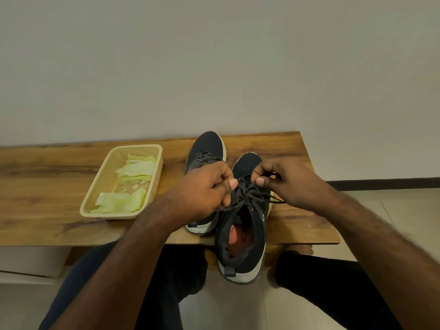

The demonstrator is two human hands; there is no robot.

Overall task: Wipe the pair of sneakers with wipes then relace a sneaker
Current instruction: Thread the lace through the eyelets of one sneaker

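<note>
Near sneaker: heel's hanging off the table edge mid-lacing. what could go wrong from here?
1. The near sneaker juts heel-first past the table edge; a hard tug on the lace by the left hand or right hand could tip it off, probably onto the person's lap.
2. The lace strands bunch together between the hands, so one may snag or cross wrongly.
3. The far sneaker lies close beside it and could get nudged.

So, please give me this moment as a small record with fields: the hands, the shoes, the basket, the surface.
left hand: pinches the lace of the near sneaker
right hand: pinches the same lace near the toe end
near sneaker: heel overhangs the table edge
far sneaker: lies on the table, laced, partly behind the left hand
basket: holds crumpled wipes
table: wooden, against a wall
</note>
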